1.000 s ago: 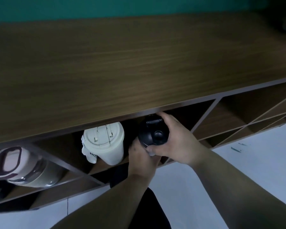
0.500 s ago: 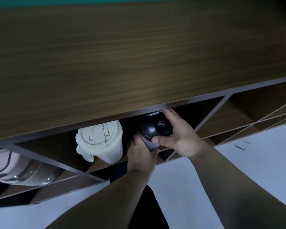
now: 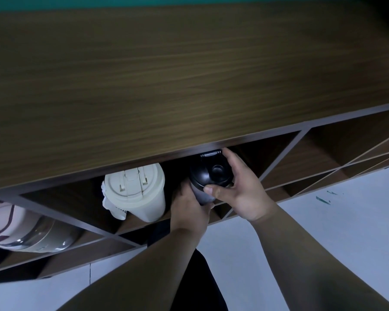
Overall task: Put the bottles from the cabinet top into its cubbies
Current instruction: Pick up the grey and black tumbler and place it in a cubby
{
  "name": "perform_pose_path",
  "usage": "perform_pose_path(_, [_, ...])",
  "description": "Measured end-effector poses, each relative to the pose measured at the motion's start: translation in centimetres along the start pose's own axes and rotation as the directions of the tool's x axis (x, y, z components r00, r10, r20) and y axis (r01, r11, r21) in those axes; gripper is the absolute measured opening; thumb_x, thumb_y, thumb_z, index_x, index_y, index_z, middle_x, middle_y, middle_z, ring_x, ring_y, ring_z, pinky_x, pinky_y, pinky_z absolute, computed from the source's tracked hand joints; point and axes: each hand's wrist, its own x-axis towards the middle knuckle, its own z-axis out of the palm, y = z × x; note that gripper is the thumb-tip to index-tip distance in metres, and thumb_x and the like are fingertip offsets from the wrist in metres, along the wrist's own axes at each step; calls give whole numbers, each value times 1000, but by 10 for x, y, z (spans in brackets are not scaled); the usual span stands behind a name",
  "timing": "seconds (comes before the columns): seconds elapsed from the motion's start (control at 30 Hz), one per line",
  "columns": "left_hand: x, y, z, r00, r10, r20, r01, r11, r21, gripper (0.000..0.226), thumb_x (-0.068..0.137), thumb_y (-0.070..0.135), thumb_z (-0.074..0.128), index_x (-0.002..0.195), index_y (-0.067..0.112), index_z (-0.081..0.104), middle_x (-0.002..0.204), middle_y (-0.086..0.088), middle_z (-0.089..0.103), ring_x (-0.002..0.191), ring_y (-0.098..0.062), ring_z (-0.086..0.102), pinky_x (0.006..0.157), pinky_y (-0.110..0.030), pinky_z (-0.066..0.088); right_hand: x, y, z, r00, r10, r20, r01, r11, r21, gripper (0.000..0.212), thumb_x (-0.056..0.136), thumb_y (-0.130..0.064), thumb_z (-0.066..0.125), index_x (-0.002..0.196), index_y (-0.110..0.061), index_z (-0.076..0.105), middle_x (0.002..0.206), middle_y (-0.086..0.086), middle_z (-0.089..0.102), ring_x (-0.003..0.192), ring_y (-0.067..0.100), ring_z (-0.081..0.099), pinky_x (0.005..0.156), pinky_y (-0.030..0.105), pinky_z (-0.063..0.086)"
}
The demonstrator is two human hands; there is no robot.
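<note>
I hold a bottle with a black lid at the mouth of a cubby, just under the front edge of the wooden cabinet top. Its lid faces me and its body points into the cubby. My right hand grips the lid end with thumb and fingers. My left hand cups the bottle's grey body from below and left. In the same cubby, to the left, lies a cream tumbler with its lid toward me.
Diagonal dividers form the cubbies. A white and silver bottle lies in the cubby at far left. The cubbies to the right hold nothing I can see. Below is a pale floor with a green mark.
Both hands have pushed the black-lidded bottle a little further up and into the cubby, so its top edge now sits under the cabinet's front edge. The view has shifted slightly.
</note>
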Motion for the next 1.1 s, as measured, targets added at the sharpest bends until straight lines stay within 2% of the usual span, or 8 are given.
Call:
perform_pose_path(0.1, [0, 0, -1, 1000, 7, -6, -7, 1000, -5, 79, 71, 16, 91, 138, 9, 50, 131, -12, 61, 128, -30, 53, 102, -30, 39, 0, 3, 0, 1000, 12, 18, -12, 1000, 0, 97, 67, -42, 83, 153, -26, 40, 148, 0, 53, 136, 14, 54, 113, 46, 46])
perform_pose_path(0.17, [0, 0, 0, 1000, 11, -9, -11, 1000, -3, 80, 71, 16, 92, 138, 9, 50, 131, -12, 61, 128, -31, 53, 103, -33, 40, 0, 5, 0, 1000, 18, 25, -18, 1000, 11, 99, 67, -41, 83, 154, -23, 38, 149, 1, 53, 136, 14, 55, 113, 45, 46])
perform_pose_path(0.63, [-1, 0, 1, 999, 29, -30, -29, 1000, 5, 83, 69, 20, 93, 139, 6, 50, 131, -15, 61, 127, -33, 54, 106, -41, 44, 3, 7, -4, 999, 11, 41, -9, 999, -49, 99, 67, -38, 86, 152, -26, 37, 152, 0, 44, 142, 16, 47, 115, 48, 43])
perform_pose_path(0.77, [-4, 4, -2, 997, 62, -39, -65, 996, -67, 92, 64, 37, 91, 143, 14, 48, 133, -7, 62, 126, -27, 56, 106, -44, 47, 0, 9, -3, 1000, -1, -24, 1, 1000, -2, 106, 64, -46, 90, 154, -28, 36, 155, 1, 42, 144, 22, 45, 115, 52, 42])
perform_pose_path(0.83, [-5, 5, -2, 995, 84, -45, -87, 994, -73, 93, 64, 42, 87, 144, 15, 48, 134, -7, 62, 126, -27, 57, 106, -45, 48, 1, 12, -2, 999, -29, -29, 28, 999, -35, 97, 64, -44, 89, 149, -34, 42, 153, -3, 43, 143, 20, 46, 114, 50, 44])
perform_pose_path(0.9, [-4, 3, -2, 994, 99, -46, -101, 993, -56, 84, 70, 33, 87, 142, 12, 51, 133, -9, 64, 126, -30, 57, 106, -45, 48, 0, 11, 0, 999, -37, -25, 36, 998, -57, 90, 65, -42, 87, 143, -48, 43, 149, -9, 46, 140, 15, 49, 113, 47, 46])
perform_pose_path(1.03, [-2, 0, 0, 995, 84, -43, -85, 996, -24, 74, 73, 25, 88, 137, 10, 54, 131, -11, 64, 125, -31, 56, 105, -42, 46, -1, 15, 1, 1000, -26, -11, 25, 999, -34, 97, 67, -41, 86, 152, -30, 40, 150, -5, 48, 139, 18, 51, 112, 48, 46])
perform_pose_path(1.1, [-2, 0, 0, 995, 89, -40, -90, 996, -16, 72, 74, 26, 88, 136, 10, 54, 130, -11, 64, 124, -30, 56, 105, -41, 46, -1, 15, 2, 1000, -12, -3, 12, 999, -30, 99, 68, -42, 85, 153, -28, 38, 151, -4, 48, 140, 18, 51, 112, 48, 46])
